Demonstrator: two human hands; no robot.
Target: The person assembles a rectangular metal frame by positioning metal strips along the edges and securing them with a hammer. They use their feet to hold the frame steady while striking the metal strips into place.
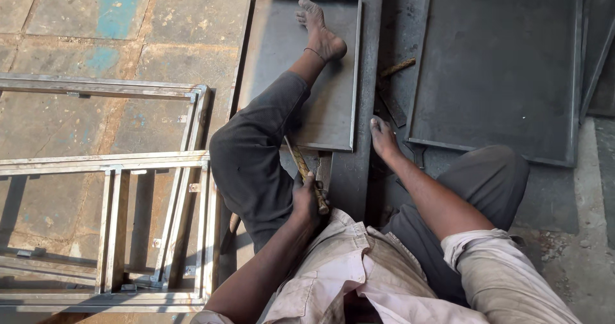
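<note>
While two flat grey steel trays lie ahead, left hand point(307, 199) grips one worn yellow-brown wooden hammer handle point(306, 173) by the near tray point(333, 116); right hand point(383, 136) rests flat beside it, fingers together.

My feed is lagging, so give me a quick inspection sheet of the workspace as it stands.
Surface: worn stone-slab floor, dusty, with blue paint patches.
Job's things: flat metal tray panel on the floor, pinned by a bare foot; a wooden-handled tool, its head hidden behind the knee.
Clutter: metal bar frames stacked to the left; a second, larger tray panel to the right; a rusty rod between the panels.
Grip: left hand closed around the tool handle; right hand resting on the floor by the panel's corner, holding nothing visible.
Cables: nothing seen.
Surroundings: bright sunlight on the floor, hard shadows.
</note>
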